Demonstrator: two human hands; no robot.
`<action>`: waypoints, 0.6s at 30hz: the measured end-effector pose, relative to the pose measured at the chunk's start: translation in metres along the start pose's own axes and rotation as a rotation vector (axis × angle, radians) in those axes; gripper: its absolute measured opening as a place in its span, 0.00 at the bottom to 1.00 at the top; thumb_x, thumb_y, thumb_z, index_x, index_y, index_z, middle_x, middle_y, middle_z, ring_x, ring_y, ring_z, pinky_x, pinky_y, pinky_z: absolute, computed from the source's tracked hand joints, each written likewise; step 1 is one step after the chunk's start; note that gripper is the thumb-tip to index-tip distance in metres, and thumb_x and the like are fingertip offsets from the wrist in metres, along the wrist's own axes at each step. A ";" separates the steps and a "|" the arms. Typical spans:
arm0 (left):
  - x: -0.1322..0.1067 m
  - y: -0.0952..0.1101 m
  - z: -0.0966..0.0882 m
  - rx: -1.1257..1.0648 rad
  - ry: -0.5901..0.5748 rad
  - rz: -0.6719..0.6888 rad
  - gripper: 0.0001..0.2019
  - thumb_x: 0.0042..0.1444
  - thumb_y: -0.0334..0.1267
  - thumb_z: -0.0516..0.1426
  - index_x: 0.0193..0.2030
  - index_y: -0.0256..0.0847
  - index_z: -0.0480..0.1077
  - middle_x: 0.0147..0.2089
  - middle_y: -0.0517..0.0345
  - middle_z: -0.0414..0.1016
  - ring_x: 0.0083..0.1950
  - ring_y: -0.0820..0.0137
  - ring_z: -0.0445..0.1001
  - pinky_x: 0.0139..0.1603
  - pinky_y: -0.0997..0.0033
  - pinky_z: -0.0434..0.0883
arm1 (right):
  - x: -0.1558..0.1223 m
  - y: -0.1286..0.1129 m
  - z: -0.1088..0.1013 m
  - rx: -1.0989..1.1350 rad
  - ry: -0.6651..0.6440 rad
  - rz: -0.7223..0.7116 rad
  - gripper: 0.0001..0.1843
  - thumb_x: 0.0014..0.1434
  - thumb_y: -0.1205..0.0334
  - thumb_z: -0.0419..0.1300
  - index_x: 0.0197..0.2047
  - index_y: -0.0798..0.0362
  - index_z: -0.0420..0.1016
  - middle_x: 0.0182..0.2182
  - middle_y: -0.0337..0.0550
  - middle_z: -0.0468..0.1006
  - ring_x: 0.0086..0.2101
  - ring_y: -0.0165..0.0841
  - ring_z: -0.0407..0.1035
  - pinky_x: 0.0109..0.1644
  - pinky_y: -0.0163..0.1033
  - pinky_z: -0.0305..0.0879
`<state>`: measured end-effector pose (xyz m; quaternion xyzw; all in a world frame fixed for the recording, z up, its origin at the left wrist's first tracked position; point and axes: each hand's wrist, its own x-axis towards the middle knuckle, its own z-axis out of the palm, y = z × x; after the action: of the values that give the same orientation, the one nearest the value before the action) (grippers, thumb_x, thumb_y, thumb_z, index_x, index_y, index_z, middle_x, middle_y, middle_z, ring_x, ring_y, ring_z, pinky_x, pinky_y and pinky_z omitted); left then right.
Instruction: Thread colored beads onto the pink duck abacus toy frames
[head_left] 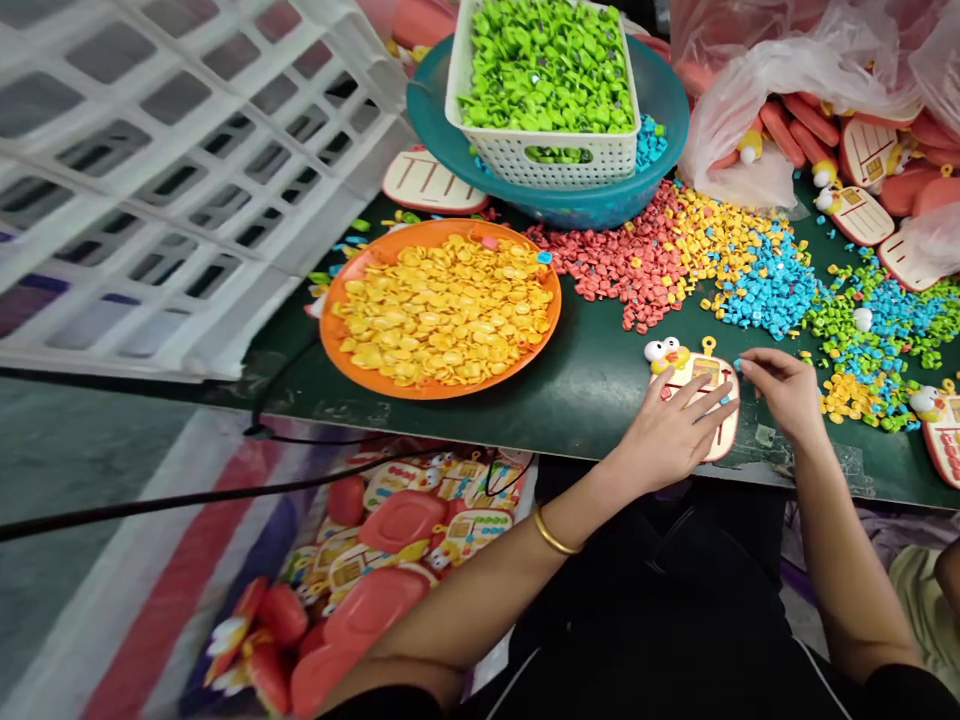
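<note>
A cream toy board with a duck head and bulging white eyes lies on the green table before me. It has slots and a small yellow loop on top. My left hand lies over it, fingers spread and flat on its face, covering much of the lower part. One blue piece shows on the board between the fingers. Just right of the board's edge, my right hand is closed in a pinch on a small blue plastic piece.
Loose red pieces, blue pieces and other colours lie beyond. An orange plate of yellow pieces is left. Behind stands a teal basin bearing a white basket. A white crate leans left; more boards fill a bag.
</note>
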<state>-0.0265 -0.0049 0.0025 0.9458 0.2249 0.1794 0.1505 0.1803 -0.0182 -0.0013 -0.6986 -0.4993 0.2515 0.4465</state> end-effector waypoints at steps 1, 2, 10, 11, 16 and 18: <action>0.000 0.001 0.001 -0.007 0.015 -0.009 0.22 0.67 0.36 0.51 0.66 0.53 0.64 0.69 0.57 0.66 0.70 0.57 0.62 0.69 0.44 0.53 | -0.006 -0.002 0.002 0.002 -0.032 -0.033 0.13 0.59 0.51 0.61 0.38 0.51 0.82 0.32 0.43 0.80 0.32 0.35 0.72 0.38 0.42 0.71; 0.000 0.002 0.003 -0.014 0.033 -0.024 0.23 0.66 0.36 0.51 0.66 0.53 0.64 0.69 0.57 0.67 0.69 0.57 0.63 0.69 0.44 0.54 | -0.009 -0.004 0.005 -0.026 -0.058 -0.080 0.12 0.60 0.53 0.61 0.38 0.50 0.82 0.34 0.43 0.80 0.35 0.36 0.73 0.41 0.43 0.71; -0.003 0.010 0.014 -0.050 0.206 -0.185 0.17 0.63 0.38 0.53 0.56 0.41 0.73 0.56 0.47 0.76 0.59 0.58 0.71 0.61 0.53 0.64 | -0.019 -0.011 0.007 -0.247 -0.151 -0.301 0.14 0.66 0.62 0.54 0.43 0.48 0.82 0.40 0.46 0.74 0.41 0.36 0.72 0.47 0.43 0.71; -0.005 0.010 0.015 -0.070 0.237 -0.205 0.14 0.63 0.39 0.54 0.52 0.41 0.75 0.52 0.48 0.77 0.56 0.59 0.73 0.59 0.56 0.66 | -0.025 -0.011 0.005 -0.241 -0.133 -0.300 0.14 0.66 0.62 0.54 0.45 0.47 0.82 0.40 0.46 0.75 0.42 0.36 0.72 0.47 0.43 0.71; -0.009 0.012 0.016 -0.110 0.313 -0.277 0.07 0.62 0.42 0.57 0.38 0.44 0.74 0.44 0.55 0.78 0.50 0.63 0.75 0.65 0.53 0.59 | -0.055 -0.010 0.007 -0.254 0.006 -0.267 0.11 0.65 0.58 0.58 0.46 0.47 0.81 0.38 0.46 0.75 0.39 0.37 0.72 0.44 0.44 0.72; -0.009 0.012 0.015 -0.117 0.294 -0.276 0.07 0.62 0.43 0.57 0.38 0.43 0.73 0.44 0.55 0.79 0.51 0.63 0.75 0.66 0.52 0.57 | -0.056 -0.010 0.012 -0.281 0.005 -0.290 0.11 0.65 0.59 0.57 0.44 0.47 0.82 0.37 0.46 0.75 0.39 0.38 0.71 0.44 0.46 0.72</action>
<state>-0.0231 -0.0227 -0.0084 0.8594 0.3611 0.3058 0.1937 0.1450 -0.0648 -0.0033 -0.6755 -0.6237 0.1108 0.3775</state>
